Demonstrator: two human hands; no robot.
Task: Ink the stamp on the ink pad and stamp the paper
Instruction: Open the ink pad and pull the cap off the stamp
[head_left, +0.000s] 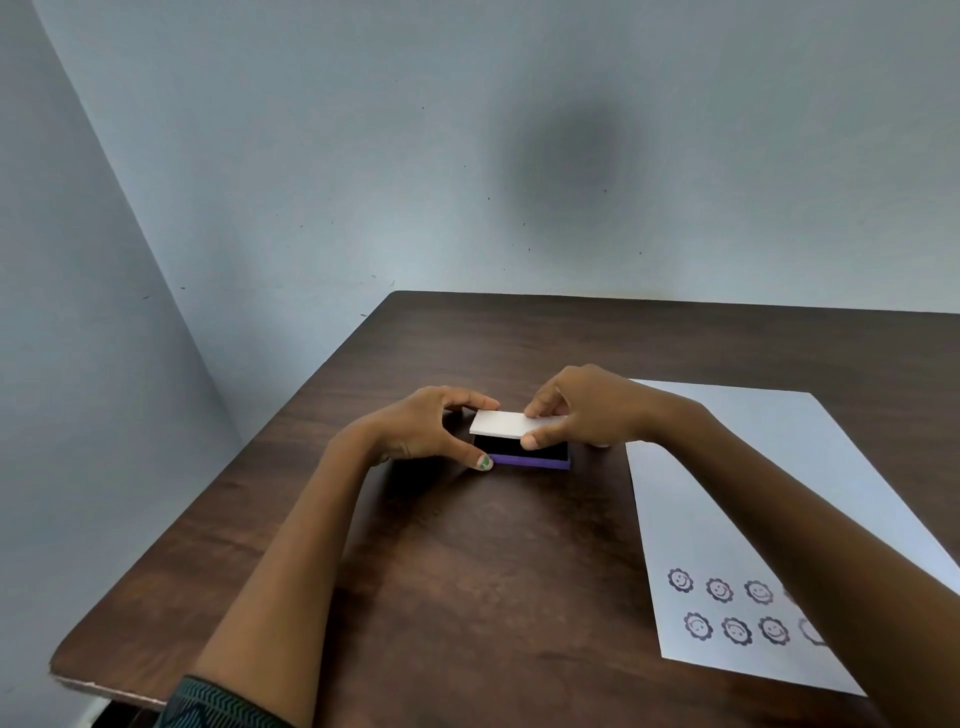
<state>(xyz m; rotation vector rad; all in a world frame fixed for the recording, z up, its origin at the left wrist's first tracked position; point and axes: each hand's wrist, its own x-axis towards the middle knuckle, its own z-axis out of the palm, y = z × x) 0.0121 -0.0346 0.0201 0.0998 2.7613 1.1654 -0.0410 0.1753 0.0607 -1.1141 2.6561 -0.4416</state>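
A purple ink pad (530, 459) lies on the dark wooden table (467, 545), its black ink surface showing. My right hand (576, 405) pinches the pad's white lid (501, 423), which is tilted up over the base. My left hand (431, 426) holds the left end of the purple base, thumb at its front corner. The white paper (769, 499) lies to the right and carries several flower-face stamp prints near its front edge. No stamp is in view.
The table stands against a pale blue wall (363, 156) in a corner. Its left edge (208, 493) runs diagonally, with a chipped front left corner. My right forearm crosses over the paper.
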